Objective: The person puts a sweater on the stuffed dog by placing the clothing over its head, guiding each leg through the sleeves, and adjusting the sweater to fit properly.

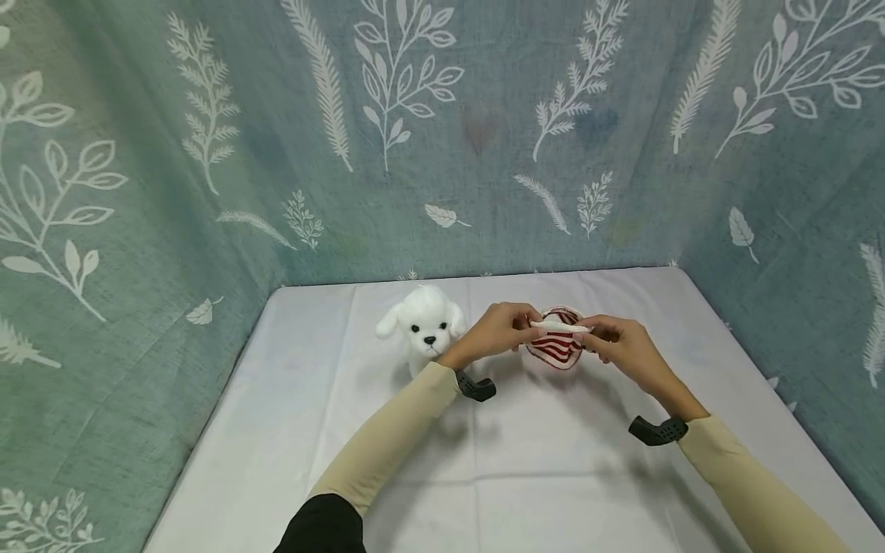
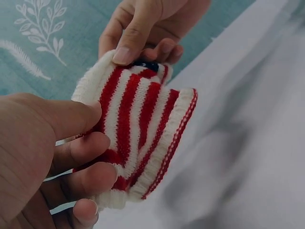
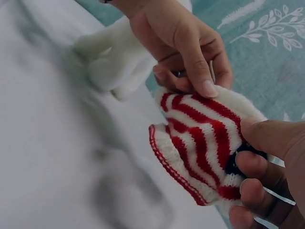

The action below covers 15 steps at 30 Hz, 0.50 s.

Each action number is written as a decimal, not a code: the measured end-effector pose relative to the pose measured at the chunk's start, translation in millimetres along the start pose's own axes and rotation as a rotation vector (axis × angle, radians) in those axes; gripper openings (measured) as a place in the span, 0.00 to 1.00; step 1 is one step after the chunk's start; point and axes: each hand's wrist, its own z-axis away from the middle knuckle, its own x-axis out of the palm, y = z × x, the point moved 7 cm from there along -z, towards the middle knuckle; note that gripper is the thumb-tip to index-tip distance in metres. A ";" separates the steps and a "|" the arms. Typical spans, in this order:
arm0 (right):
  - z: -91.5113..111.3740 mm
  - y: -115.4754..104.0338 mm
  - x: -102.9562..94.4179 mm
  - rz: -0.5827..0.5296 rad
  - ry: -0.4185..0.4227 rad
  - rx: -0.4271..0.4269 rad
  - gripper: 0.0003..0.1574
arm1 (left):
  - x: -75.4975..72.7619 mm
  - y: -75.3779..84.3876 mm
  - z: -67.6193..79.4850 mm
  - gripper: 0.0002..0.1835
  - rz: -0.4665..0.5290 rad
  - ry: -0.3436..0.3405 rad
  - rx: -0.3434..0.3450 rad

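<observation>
Both hands hold a small red-and-white striped knitted sweater (image 1: 557,355) up above the white table. My left hand (image 1: 499,332) pinches one end of its white ribbed edge between thumb and fingers. At the other end of that edge, my right hand (image 1: 625,349) pinches it the same way. In the left wrist view the striped knit (image 2: 138,114) hangs below the hands, its lower white band trimmed in red. A navy patch (image 3: 233,162) shows beside the right fingers in the right wrist view. To the left, a white plush dog (image 1: 423,322) stands partly hidden behind the left wrist.
A white cloth (image 1: 290,430) with fold creases covers the table. Grey-green curtains (image 1: 484,215) with white leaf prints close in the back and both sides. Dark bands (image 1: 660,432) sit on the wrists.
</observation>
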 end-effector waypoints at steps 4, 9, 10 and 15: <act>1.3 -6.2 -4.8 -0.016 0.014 -0.026 0.20 | -2.4 7.7 -0.1 0.10 0.002 0.021 0.024; 3.6 -16.7 -11.2 -0.050 0.019 -0.061 0.18 | -5.2 17.3 0.9 0.10 0.016 0.029 0.030; 4.4 -18.4 -12.2 -0.057 0.020 -0.066 0.18 | -5.3 18.8 1.4 0.10 0.020 0.027 0.028; 6.0 -26.2 -16.9 -0.092 0.020 -0.092 0.18 | -8.9 26.9 3.8 0.10 0.036 0.028 0.032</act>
